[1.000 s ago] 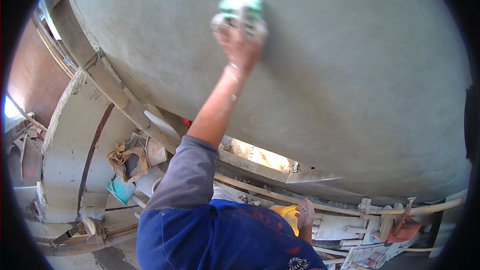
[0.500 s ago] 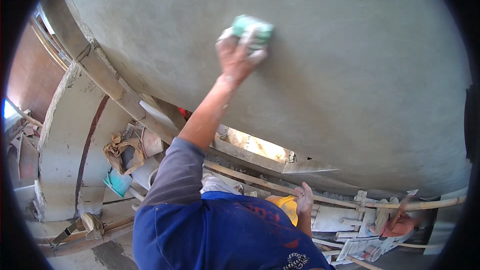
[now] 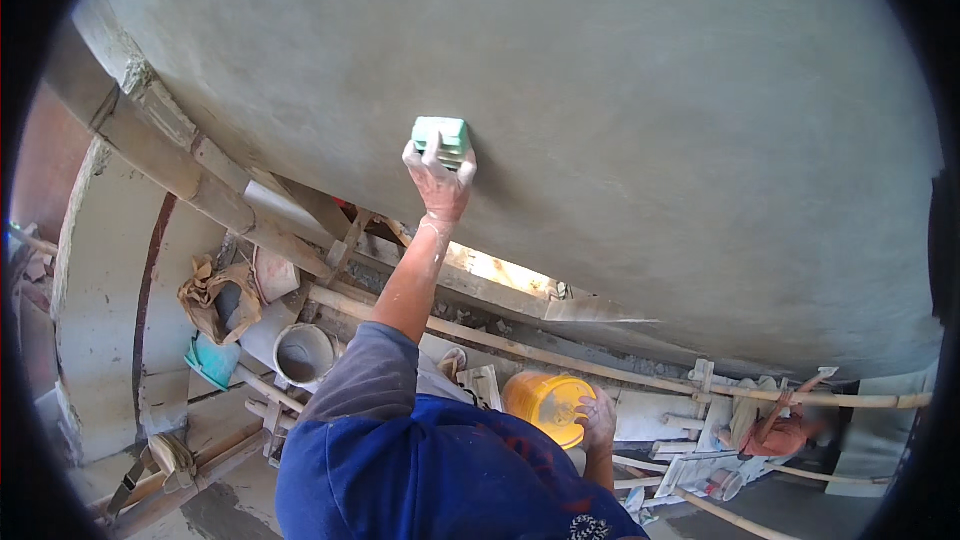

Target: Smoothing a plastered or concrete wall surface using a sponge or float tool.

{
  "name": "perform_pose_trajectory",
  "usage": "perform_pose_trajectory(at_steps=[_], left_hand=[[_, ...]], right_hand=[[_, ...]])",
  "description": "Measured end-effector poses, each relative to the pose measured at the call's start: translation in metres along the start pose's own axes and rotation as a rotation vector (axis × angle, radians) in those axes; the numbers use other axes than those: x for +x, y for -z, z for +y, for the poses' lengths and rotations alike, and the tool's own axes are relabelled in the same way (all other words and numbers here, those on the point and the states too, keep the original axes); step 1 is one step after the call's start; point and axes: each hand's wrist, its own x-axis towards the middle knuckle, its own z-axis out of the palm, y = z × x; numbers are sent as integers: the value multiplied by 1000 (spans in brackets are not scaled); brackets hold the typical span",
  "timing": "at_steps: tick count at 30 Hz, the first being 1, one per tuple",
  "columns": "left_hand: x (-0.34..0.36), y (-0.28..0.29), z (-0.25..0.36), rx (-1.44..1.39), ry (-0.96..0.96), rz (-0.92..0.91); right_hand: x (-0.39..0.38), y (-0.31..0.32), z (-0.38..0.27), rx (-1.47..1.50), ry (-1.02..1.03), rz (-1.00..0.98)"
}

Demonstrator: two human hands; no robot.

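A green sponge float point(image 3: 441, 138) is held flat against the big grey plastered wall point(image 3: 650, 130) by the left hand point(image 3: 438, 180), with the fingers point(image 3: 432, 152) wrapped over its lower edge and the arm stretched up high. The right hand point(image 3: 597, 418) is kept low, curled over the rim of a yellow bucket point(image 3: 545, 402), and it cannot be told how tightly the rim is gripped. A grey bucket point(image 3: 304, 353) and bamboo poles point(image 3: 480, 335) are seen below, well apart from the float.
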Motion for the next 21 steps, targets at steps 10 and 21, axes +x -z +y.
perform_pose_trajectory(at_steps=[10, 21], left_hand=[[-82, -25, 96, -116, -53, -359], [8, -24, 102, -340, 611, 70]], right_hand=[[-34, 21, 7, -104, -155, 204], [-30, 34, -8, -128, -70, 163]])
